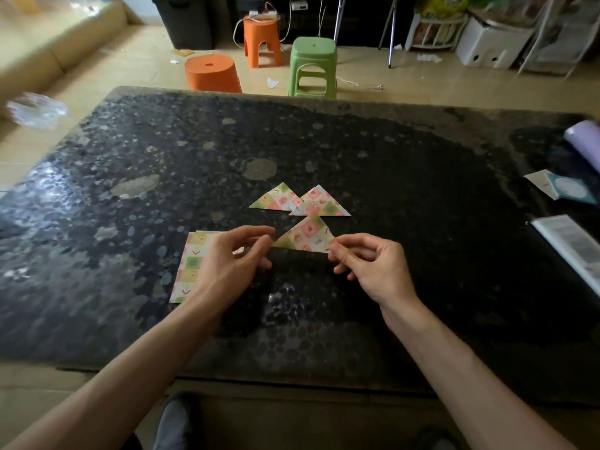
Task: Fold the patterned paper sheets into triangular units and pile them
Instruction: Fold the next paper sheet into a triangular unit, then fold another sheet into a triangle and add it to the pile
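over the dark speckled table (357, 151), left hand (227, 264) and right hand (367, 264) pinch the folded paper triangle (306, 237) by its corners; two finished triangles (300, 201) overlap beyond, flat patterned sheets (190, 264) left.

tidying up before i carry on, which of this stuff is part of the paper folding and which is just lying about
Part of the job:
held triangle, pinched at its corners by the left hand and right hand
left finished triangle
right finished triangle
unfolded patterned sheets

Lying about:
purple roll
teal card
booklet
green stool
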A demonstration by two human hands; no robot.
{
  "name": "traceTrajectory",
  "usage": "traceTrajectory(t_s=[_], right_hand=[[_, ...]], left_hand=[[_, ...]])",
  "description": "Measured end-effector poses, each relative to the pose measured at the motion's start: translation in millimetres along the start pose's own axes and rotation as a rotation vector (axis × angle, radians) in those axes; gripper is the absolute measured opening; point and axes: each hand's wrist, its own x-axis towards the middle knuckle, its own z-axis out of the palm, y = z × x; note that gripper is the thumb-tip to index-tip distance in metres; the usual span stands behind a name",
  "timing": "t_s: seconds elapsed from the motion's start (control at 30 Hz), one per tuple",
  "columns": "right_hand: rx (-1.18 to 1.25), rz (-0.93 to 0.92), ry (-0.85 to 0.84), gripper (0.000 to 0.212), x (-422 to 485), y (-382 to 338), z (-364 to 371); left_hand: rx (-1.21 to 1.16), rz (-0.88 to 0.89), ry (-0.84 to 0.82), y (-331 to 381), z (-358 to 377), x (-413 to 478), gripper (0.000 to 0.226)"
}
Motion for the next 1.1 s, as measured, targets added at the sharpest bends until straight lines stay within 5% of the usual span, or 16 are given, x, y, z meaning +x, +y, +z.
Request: traceTrajectory(t_s=[0.3,0.53,0.73,0.9,1.1], right_hand=[[-0.057,-0.024,0.106,0.005,75,-24,66],[-0.432,-0.195,0.349,0.024,85,-13,72],[-0.407,-0.338,0.439,0.013,74,2,77],[-0.414,-0.434,0.180,0.014,47,4,100],[-0.748,-0.422,-0.028,0.057,18,5,137]], left_hand=[[-0.023,-0.036,0.091,-10,-38,4,0.016],[-0.014,-0.042,0.136,-13,-51,7,0.020],[0.040,-0.036,0.148,-15,-52,6,0.027],[0.271,-0.062,0.206,-28,-71,8,0.035],[0.732,-0.161,0.180,-54,-97,10,0.080]])
